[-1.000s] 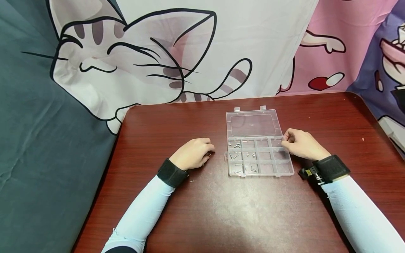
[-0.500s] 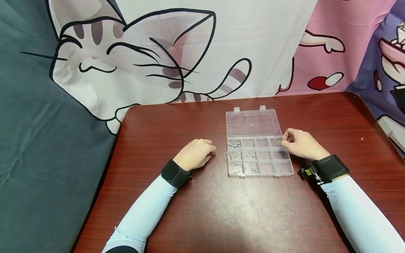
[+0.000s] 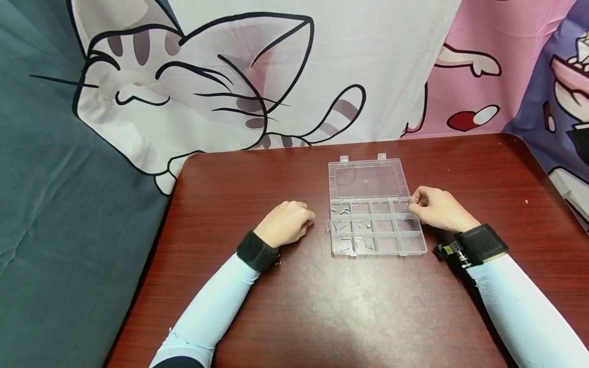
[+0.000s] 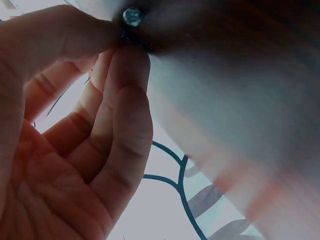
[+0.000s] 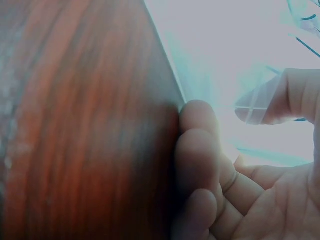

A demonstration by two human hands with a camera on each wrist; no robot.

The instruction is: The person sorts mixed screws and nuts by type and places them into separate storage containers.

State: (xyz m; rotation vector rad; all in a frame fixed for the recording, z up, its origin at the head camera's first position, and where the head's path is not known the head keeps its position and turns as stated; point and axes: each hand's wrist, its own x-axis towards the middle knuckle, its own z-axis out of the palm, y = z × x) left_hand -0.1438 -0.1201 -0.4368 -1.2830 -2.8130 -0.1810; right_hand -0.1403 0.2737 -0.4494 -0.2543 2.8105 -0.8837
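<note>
A clear plastic compartment box (image 3: pixel 388 254) lies with its lid (image 3: pixel 368 180) folded back on the table. Small metal screws (image 3: pixel 339 228) and nuts (image 3: pixel 368 225) sit in its left compartments. My right hand (image 3: pixel 442 208) holds the box's right edge, thumb over the clear wall in the right wrist view and fingers outside. To the left of the box, my left hand (image 3: pixel 286 224) is low at the tabletop. In the left wrist view its thumb and fingertips pinch at a small shiny round metal piece (image 4: pixel 133 17); its exact kind is too blurred to tell.
The reddish-brown wooden table (image 3: pixel 368 312) runs back to a printed cloth (image 3: pixel 294 76) with a cartoon cat. Another tiny metal piece (image 3: pixel 278 262) shows beside the left wrist strap (image 3: pixel 257 251). A grey-green cloth (image 3: pixel 69 230) hangs at the left.
My left hand has shifted slightly right, and its thumb and fingers have drawn together. The right hand and the box stay in place.
</note>
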